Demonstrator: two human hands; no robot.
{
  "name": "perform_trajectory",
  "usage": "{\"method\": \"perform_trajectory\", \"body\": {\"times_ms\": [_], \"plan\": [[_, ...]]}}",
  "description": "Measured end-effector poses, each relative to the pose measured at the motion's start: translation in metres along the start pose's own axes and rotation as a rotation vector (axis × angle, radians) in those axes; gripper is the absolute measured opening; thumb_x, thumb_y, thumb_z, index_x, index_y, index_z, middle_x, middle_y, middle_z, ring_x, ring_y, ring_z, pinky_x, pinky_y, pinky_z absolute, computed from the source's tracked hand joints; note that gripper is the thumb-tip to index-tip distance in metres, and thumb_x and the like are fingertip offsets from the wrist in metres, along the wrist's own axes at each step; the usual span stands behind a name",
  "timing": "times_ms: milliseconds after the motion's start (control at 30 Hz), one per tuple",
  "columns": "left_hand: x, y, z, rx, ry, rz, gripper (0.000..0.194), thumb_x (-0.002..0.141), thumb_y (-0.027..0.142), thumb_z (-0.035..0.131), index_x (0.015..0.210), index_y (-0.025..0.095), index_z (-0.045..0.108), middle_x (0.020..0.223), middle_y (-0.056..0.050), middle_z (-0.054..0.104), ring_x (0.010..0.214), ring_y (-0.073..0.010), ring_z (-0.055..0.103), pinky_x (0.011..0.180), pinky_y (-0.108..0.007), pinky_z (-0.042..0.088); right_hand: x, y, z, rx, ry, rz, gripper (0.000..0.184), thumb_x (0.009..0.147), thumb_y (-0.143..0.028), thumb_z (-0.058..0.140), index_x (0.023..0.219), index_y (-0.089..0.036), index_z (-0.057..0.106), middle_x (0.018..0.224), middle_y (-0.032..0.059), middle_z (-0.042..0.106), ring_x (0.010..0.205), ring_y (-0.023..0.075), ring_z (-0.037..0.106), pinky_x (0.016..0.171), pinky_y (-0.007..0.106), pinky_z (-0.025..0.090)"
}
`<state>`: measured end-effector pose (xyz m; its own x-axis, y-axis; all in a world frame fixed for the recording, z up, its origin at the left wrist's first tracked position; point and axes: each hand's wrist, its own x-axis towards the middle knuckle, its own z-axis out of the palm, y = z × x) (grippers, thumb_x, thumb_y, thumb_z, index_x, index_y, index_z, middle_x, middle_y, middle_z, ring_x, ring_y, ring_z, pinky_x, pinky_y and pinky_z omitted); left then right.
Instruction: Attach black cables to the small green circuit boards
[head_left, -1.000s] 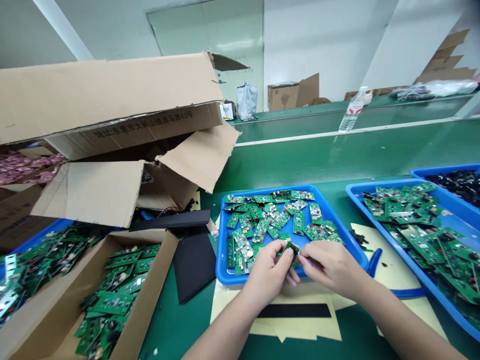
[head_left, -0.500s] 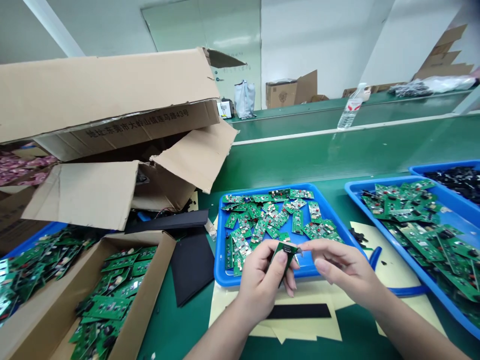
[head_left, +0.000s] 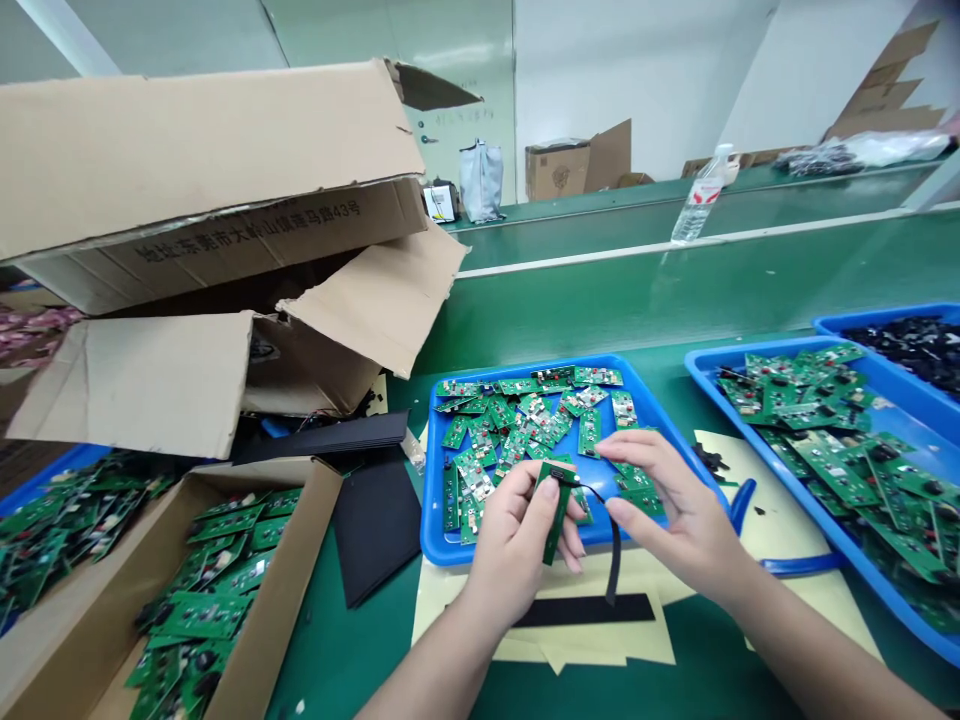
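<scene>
Green circuit board (head_left: 557,522) (black strip (head_left: 616,560) alongside) in the left hand (head_left: 516,535).

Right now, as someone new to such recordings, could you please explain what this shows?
No machine here: a person works bare-handed, filmed by a camera on their head looking forward and down. The left hand grips a green circuit board; a dark strip runs from it, close to the open right hand. Whether they touch is unclear. Beyond is a blue tray of more boards. The table bears yellowish paper, a cardboard box of boards at left, and another blue tray at right.
</scene>
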<state>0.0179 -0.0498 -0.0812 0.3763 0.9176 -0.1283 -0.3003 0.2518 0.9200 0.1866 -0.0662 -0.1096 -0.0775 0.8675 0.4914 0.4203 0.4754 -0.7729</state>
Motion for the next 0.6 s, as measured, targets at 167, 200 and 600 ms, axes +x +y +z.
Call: {"method": "perform_trajectory", "body": {"times_ms": [167,200,600], "plan": [[0.0011,-0.0014,-0.0005,0.026,-0.051,-0.048,0.031,0.081,0.04,0.059,0.096,0.013,0.062,0.069,-0.001,0.059,0.048,-0.0077,0.054,0.041,-0.017,0.048,0.0036,-0.0016,0.0023,-0.037,-0.079,-0.079,0.017,0.086,-0.019,0.053,0.101,-0.022,0.059,0.098,0.0082,0.063,0.094,0.0213,0.06,0.079,0.035,0.051],[0.0013,-0.0014,-0.0007,0.03,-0.048,-0.05,0.031,0.081,0.04,0.059,0.095,0.012,0.062,0.069,-0.001,0.059,0.048,-0.0074,0.054,0.041,-0.017,0.048,0.0044,-0.0016,0.0024,-0.039,-0.068,-0.083,0.013,0.086,-0.018,0.052,0.096,-0.021,0.06,0.093,0.0075,0.064,0.09,0.0206,0.061,0.077,0.034,0.052],[0.0034,-0.004,-0.001,0.091,-0.055,-0.066,0.037,0.08,0.045,0.058,0.097,0.013,0.061,0.066,0.0,0.06,0.041,-0.0057,0.05,0.036,-0.016,0.042,0.0071,-0.0007,-0.0002,-0.133,-0.042,-0.179,0.01,0.084,-0.014,0.053,0.081,-0.021,0.059,0.075,0.0017,0.065,0.074,0.0169,0.063,0.09,0.043,0.044]]}}
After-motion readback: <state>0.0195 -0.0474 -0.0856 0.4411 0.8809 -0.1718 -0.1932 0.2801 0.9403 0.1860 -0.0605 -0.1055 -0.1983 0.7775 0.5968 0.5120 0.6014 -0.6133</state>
